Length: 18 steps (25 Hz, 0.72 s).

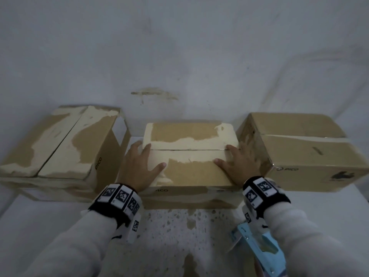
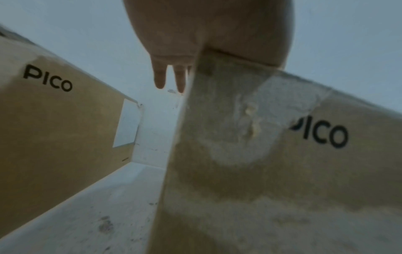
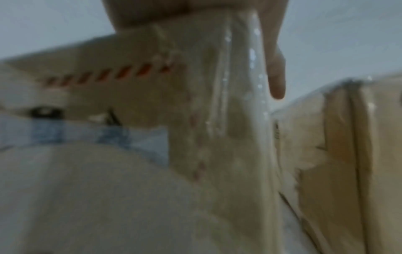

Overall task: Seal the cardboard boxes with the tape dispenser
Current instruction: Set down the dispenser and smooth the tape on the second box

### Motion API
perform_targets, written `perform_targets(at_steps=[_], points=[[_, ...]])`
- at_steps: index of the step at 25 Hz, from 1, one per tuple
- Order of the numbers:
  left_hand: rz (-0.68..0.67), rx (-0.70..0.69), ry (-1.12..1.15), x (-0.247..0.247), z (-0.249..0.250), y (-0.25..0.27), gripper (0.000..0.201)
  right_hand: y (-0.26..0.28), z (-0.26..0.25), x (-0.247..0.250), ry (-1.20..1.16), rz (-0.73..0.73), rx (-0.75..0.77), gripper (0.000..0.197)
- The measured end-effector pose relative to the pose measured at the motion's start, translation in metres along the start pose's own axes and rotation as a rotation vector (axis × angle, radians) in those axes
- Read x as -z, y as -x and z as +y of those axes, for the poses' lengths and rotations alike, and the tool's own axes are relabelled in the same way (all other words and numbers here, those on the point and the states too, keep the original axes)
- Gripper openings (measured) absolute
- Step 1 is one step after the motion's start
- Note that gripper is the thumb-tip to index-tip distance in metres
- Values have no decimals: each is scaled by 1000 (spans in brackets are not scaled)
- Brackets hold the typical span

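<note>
Three cardboard boxes stand in a row on the white table. Both my hands lie flat on the top of the middle box (image 1: 189,172), whose flaps are closed along a thin dark seam. My left hand (image 1: 142,164) rests on its left edge with straight fingers (image 2: 159,80) reaching past the corner. My right hand (image 1: 236,164) presses on its right edge, one finger (image 3: 277,80) pointing down between the boxes. Neither hand holds anything. The light blue tape dispenser (image 1: 259,248) lies on the table under my right forearm.
The left box (image 1: 60,142) sits at an angle with a diagonal seam and peeled paper patches. The right box (image 1: 303,148) carries clear tape along its seam and almost touches the middle box. A white wall rises close behind. The stained table (image 1: 179,226) shows in front.
</note>
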<state>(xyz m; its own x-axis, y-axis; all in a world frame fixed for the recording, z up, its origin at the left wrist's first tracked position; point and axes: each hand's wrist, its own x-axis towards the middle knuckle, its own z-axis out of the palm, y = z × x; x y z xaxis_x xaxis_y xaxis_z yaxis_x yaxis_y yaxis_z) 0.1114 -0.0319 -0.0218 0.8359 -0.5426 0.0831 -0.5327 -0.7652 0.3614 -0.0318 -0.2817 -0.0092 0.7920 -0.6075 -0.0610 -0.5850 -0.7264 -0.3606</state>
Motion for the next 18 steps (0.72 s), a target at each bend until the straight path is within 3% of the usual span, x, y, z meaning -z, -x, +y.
perform_targets(at_steps=[2,5,7,10,18], points=[[-129,-116,-35,-1,2,8,121,14,-9,-1,115,-12,131,64],[-286,-190,-174,-9,1,9,142,35,-8,-7,181,-217,321,116],[-288,-213,-222,-15,4,2,142,32,5,-10,287,-243,387,129],[-279,-223,-228,-21,17,-12,142,13,20,-7,349,-229,391,132],[-295,-242,-209,-35,57,-71,143,-40,44,11,281,-141,306,113]])
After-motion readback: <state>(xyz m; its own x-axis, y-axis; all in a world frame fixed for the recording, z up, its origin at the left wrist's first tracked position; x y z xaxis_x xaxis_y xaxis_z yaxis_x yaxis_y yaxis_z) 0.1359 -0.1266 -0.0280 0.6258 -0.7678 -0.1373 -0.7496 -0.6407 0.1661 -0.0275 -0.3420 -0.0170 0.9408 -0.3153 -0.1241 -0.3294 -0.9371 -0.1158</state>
